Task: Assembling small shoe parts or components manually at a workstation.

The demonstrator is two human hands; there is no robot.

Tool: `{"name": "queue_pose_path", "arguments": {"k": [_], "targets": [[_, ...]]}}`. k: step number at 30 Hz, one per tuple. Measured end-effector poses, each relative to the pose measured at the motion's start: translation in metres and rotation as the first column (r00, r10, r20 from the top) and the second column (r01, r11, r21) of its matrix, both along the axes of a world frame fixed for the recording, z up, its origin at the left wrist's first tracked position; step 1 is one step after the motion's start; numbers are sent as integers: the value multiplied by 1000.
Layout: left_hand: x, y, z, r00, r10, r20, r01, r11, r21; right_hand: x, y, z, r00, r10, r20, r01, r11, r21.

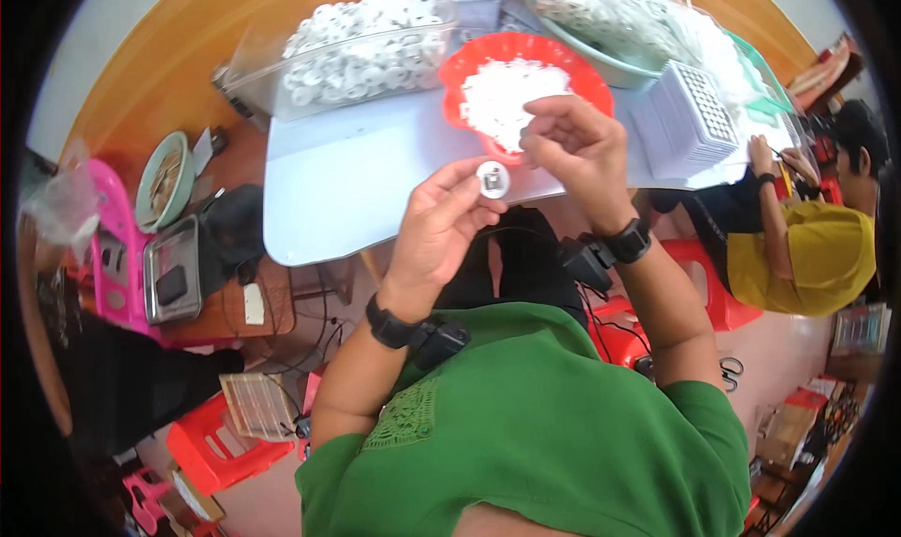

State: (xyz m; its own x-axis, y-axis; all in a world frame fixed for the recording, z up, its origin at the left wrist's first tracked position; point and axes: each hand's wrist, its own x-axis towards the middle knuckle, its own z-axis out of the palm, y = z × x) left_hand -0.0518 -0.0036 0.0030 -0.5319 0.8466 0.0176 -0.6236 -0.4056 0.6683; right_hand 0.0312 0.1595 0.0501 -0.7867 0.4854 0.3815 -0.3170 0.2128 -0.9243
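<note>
My left hand (434, 220) pinches a small white round part (493, 179) between thumb and fingers. The part's face is turned up and shows a little metallic-looking piece at its middle. Just to the right, my right hand (584, 152) is held over the near right side of a red scalloped bowl (452, 75). Its thumb and fingertips are closed together; whatever they hold, if anything, is too small to make out. A heap of tiny white pieces (507, 91) fills the bowl, which sits on the pale table (324, 194).
Behind the left of the table stands a clear bin (255, 72) of white round parts. Stacked white trays (690, 129) stand right of the bowl, near a basin (624, 70) with plastic bags. A co-worker in yellow (807, 255) works at right. A red stool (221, 448) stands lower left.
</note>
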Motion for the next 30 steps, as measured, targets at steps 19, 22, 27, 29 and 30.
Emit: {"name": "queue_pose_path", "arguments": {"k": [19,22,27,29,30], "targets": [[16,3,4,997,-5,-71,3,1000,-28,20,-19,-12,985,-97,-139,169,648,743],[18,2,2,997,13,-72,-16,999,-42,20,-20,-15,975,-77,-208,212,598,773],[20,2,-2,993,43,-112,-51,996,-68,25,-21,-14,985,-57,-163,167,558,813],[22,2,-3,985,46,-166,-59,996,-71,26,-20,-14,989,-47,-143,145,556,818],[22,2,-3,974,50,-220,-68,995,-73,27,-19,-15,991,-35,-126,124,554,823]]}}
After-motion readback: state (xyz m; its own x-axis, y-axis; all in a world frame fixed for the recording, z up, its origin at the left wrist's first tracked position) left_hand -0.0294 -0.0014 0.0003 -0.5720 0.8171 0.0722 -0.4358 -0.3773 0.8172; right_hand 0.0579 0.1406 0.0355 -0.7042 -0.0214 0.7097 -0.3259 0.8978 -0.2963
